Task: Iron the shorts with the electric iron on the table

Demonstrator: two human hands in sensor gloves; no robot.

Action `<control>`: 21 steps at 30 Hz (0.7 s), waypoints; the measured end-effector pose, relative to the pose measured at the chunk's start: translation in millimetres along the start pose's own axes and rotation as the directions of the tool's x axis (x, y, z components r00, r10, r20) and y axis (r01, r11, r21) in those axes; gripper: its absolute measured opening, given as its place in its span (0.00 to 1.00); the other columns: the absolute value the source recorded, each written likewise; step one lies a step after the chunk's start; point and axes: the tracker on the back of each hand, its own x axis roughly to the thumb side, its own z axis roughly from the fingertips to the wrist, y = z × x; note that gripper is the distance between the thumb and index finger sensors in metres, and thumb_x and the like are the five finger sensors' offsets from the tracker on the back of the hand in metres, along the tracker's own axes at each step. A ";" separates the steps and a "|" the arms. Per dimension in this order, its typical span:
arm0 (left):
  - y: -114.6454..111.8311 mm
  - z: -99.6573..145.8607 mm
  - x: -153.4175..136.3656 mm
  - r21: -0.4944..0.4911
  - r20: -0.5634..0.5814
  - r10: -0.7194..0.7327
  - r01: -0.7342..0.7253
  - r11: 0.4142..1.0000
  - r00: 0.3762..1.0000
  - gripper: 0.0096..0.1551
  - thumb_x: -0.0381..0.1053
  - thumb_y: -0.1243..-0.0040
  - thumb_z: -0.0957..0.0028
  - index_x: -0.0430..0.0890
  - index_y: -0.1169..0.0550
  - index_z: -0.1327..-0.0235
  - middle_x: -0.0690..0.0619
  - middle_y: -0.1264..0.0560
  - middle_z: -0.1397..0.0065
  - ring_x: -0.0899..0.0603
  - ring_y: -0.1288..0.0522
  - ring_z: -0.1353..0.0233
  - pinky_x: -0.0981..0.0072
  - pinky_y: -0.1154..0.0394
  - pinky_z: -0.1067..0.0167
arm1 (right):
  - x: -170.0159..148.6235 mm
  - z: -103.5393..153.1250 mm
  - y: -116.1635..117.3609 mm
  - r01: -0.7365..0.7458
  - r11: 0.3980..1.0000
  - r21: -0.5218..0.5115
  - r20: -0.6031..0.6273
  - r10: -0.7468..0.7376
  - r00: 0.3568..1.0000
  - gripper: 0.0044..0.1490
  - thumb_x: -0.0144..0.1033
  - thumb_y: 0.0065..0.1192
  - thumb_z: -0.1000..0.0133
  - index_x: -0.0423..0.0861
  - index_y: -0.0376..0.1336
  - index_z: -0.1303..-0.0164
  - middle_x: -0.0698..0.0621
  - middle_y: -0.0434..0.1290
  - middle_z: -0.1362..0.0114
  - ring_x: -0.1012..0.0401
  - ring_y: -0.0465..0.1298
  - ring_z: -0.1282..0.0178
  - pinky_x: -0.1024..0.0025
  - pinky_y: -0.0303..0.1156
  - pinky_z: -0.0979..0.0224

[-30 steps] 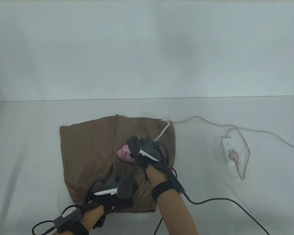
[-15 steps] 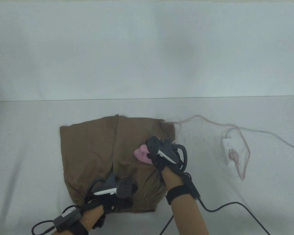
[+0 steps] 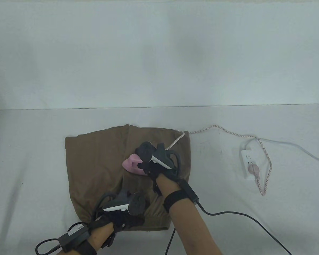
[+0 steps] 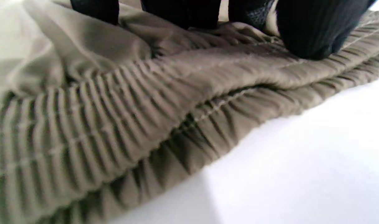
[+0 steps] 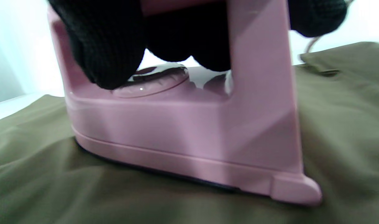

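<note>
Brown shorts (image 3: 95, 164) lie flat on the white table (image 3: 29, 159), waistband toward me. My right hand (image 3: 151, 166) grips the handle of a pink electric iron (image 3: 131, 164), whose soleplate rests on the shorts near their middle. In the right wrist view the iron (image 5: 189, 133) sits flat on the fabric (image 5: 342, 124) with my gloved fingers (image 5: 108, 46) wrapped round its handle. My left hand (image 3: 125, 216) presses on the elastic waistband at the near edge. In the left wrist view the fingertips (image 4: 314, 34) rest on the ribbed waistband (image 4: 114, 118).
The iron's braided cord (image 3: 228, 132) runs right across the table to a white power strip (image 3: 248, 163) with a pink plug (image 3: 254, 170) in it. Black glove cables (image 3: 242, 215) trail over the table at the near right.
My right hand slid the iron right half a second ago, then back left toward the middle of the shorts. The cord followed. My left hand stayed on the waistband.
</note>
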 end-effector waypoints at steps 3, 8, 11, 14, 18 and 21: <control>0.3 0.0 1.1 0.000 -0.004 -0.007 0.007 1.000 1.000 0.45 0.68 0.41 0.48 0.62 0.44 0.19 0.53 0.49 0.14 0.39 0.44 0.18 0.30 0.44 0.24 | 17.2 -7.2 4.5 -0.011 1.000 0.016 0.046 0.010 0.999 0.40 0.53 0.78 0.51 0.68 0.62 0.28 0.64 0.76 0.40 0.63 0.80 0.44 0.48 0.76 0.44; 0.2 0.0 0.5 -0.001 -0.007 0.001 -0.001 1.000 1.000 0.45 0.68 0.41 0.48 0.63 0.44 0.19 0.53 0.49 0.14 0.40 0.45 0.18 0.30 0.44 0.24 | 40.4 -17.5 8.7 0.008 0.997 0.071 0.093 -0.014 0.996 0.40 0.54 0.77 0.50 0.68 0.61 0.27 0.64 0.76 0.39 0.63 0.80 0.44 0.49 0.76 0.45; 0.6 0.0 1.3 -0.002 -0.011 -0.004 0.004 1.000 1.000 0.45 0.68 0.41 0.48 0.63 0.44 0.19 0.53 0.49 0.14 0.40 0.44 0.18 0.30 0.44 0.24 | 47.2 -19.4 10.3 -0.023 0.997 0.079 0.113 0.014 0.994 0.40 0.54 0.77 0.50 0.68 0.61 0.27 0.64 0.77 0.41 0.64 0.80 0.45 0.50 0.76 0.46; 0.8 0.0 1.5 -0.005 -0.011 -0.007 0.007 1.000 1.000 0.45 0.68 0.41 0.48 0.63 0.44 0.19 0.54 0.49 0.14 0.40 0.45 0.17 0.30 0.44 0.24 | 45.5 -20.3 8.9 -0.034 0.994 0.108 0.120 0.021 0.993 0.40 0.54 0.77 0.50 0.68 0.62 0.28 0.64 0.77 0.42 0.64 0.81 0.47 0.50 0.77 0.47; 1.1 0.1 1.9 -0.007 -0.010 -0.015 0.015 1.000 1.000 0.45 0.68 0.42 0.48 0.63 0.44 0.19 0.53 0.50 0.14 0.40 0.45 0.17 0.30 0.44 0.24 | 36.4 -17.2 5.8 -0.057 0.991 0.121 0.117 0.043 0.992 0.39 0.55 0.78 0.51 0.68 0.62 0.28 0.65 0.78 0.43 0.65 0.81 0.48 0.51 0.77 0.48; 1.2 0.1 2.1 -0.008 -0.010 -0.018 0.018 1.000 1.000 0.45 0.68 0.42 0.47 0.63 0.44 0.18 0.53 0.50 0.14 0.40 0.45 0.17 0.30 0.44 0.24 | 24.5 -14.0 2.2 -0.070 0.987 0.143 0.112 0.054 0.992 0.39 0.55 0.77 0.50 0.68 0.62 0.28 0.65 0.78 0.43 0.65 0.81 0.48 0.51 0.77 0.47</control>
